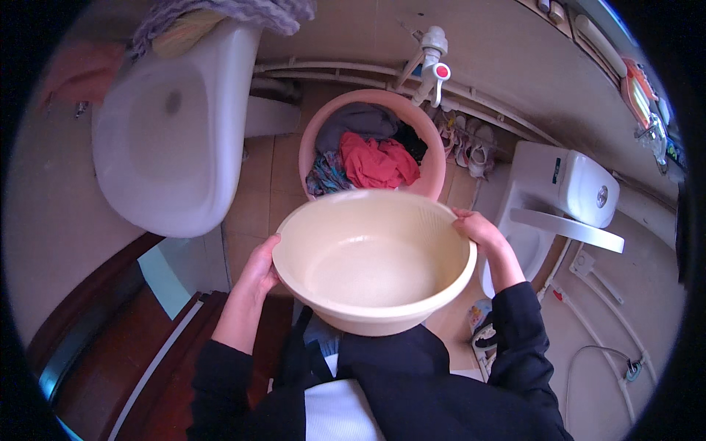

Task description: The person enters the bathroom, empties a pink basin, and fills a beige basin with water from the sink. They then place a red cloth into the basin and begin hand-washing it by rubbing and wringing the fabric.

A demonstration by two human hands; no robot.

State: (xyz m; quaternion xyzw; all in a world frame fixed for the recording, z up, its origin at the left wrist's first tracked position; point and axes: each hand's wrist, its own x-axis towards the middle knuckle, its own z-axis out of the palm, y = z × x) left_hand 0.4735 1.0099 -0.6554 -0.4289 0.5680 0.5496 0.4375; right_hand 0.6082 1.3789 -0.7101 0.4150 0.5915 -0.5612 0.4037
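Note:
A cream plastic basin (369, 270) is held up in front of my body, tilted so that its inside shows, and nothing is seen in it. My left hand (263, 265) grips its left side by the rim. My right hand (475, 229) holds the rim at the upper right. Beyond the basin stands a pink plastic tub (436, 154), its near edge hidden by the basin. Inside the tub lie a red cloth (378, 161), a patterned blue cloth (328, 173), a grey cloth (356, 121) and a black cloth (411, 143).
A white washbasin (226, 127) is at the left. A tap with a red-marked lever (439, 82) juts from the wall above the tub. Shoes (480, 154) stand by the wall pipes. A white toilet (538, 193) with its lid raised is at the right.

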